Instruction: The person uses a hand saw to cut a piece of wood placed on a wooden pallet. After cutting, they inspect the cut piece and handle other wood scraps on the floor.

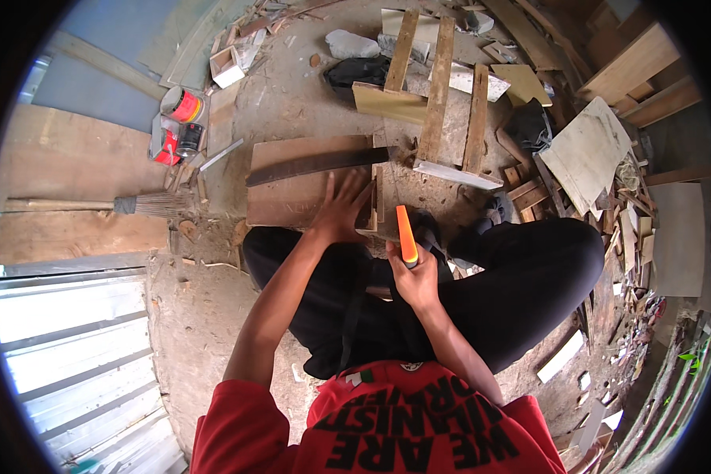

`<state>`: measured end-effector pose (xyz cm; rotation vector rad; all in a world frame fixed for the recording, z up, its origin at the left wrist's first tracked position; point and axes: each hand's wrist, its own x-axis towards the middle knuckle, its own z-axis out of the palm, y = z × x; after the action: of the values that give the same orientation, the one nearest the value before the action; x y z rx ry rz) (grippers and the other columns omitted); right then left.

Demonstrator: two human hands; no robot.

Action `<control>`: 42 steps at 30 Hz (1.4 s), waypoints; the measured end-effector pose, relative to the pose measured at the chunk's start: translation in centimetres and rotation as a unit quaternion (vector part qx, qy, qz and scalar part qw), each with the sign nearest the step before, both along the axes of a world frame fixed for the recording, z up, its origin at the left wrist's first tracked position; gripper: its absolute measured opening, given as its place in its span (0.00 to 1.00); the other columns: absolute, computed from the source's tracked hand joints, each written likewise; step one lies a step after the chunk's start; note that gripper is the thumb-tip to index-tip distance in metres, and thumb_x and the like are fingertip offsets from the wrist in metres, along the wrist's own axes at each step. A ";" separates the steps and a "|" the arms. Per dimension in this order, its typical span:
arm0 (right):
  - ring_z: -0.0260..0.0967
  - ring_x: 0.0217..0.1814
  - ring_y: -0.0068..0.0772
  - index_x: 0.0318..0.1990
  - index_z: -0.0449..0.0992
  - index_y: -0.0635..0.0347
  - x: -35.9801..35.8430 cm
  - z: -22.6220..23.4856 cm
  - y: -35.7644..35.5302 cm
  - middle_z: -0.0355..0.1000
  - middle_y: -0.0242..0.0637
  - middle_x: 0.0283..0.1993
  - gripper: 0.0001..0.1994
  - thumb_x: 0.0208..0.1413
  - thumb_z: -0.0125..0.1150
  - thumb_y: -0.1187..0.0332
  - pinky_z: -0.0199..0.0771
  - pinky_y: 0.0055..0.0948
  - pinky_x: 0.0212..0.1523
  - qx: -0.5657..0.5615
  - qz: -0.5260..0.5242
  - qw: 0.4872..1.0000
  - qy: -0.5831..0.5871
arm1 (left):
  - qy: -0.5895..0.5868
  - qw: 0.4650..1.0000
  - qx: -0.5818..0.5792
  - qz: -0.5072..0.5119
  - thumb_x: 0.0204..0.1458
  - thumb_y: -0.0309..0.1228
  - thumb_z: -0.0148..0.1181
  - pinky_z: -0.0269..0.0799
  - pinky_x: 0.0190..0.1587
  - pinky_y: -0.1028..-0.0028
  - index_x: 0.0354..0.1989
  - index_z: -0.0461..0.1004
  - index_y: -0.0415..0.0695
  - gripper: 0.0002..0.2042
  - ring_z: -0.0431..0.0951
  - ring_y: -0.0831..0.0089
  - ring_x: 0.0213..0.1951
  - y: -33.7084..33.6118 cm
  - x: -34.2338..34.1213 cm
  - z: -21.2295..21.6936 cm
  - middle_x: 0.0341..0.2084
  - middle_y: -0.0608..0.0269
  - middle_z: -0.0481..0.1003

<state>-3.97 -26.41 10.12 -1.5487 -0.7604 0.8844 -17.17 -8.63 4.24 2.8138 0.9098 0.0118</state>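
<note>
The right hand (415, 278) wraps its fingers tightly around an orange-handled tool (406, 234), whose smooth plastic handle stands upright over the black-trousered lap; the working end is hidden. Just left of it, the left hand (341, 209) lies flat with fingers spread on a brown wooden board (284, 197) resting on the dirt floor (213, 316). Along the board's far edge lies a long, dark saw blade (308, 164). Beyond it sits a rough ladder-like frame of pale wooden slats (442, 95).
</note>
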 end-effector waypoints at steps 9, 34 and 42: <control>0.58 0.22 0.15 0.26 0.73 0.65 2.5 1.0 1.2 0.64 0.30 0.17 0.13 0.59 0.64 0.66 0.64 0.27 0.24 -0.039 0.010 0.998 -0.053 | -0.063 0.995 0.066 0.050 0.36 0.52 0.73 0.35 0.73 0.43 0.72 0.54 0.45 0.53 0.49 0.63 0.73 1.2 3.0 -3.3 0.72 0.59 0.52; 0.60 0.28 0.11 0.25 0.69 0.66 2.6 -3.8 0.2 0.68 0.26 0.22 0.09 0.57 0.60 0.77 0.66 0.21 0.27 -0.034 0.046 0.998 0.039 | -0.124 0.984 0.103 0.074 0.44 0.32 0.70 0.63 0.58 0.61 0.53 0.73 0.47 0.24 0.70 0.62 0.54 9.6 8.2 -2.6 0.49 0.62 0.70; 0.64 0.24 0.18 0.32 0.72 0.66 3.1 -2.6 1.5 0.69 0.34 0.22 0.11 0.58 0.66 0.68 0.67 0.24 0.27 -0.002 -0.014 0.999 -0.029 | -0.121 0.966 0.139 0.180 0.44 0.26 0.67 0.56 0.62 0.53 0.59 0.70 0.45 0.29 0.68 0.59 0.56 7.6 8.4 -4.4 0.55 0.58 0.69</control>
<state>-0.84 -24.87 7.49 -1.5899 -0.7769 0.8233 -8.74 -1.07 -0.12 2.7521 1.4354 0.5611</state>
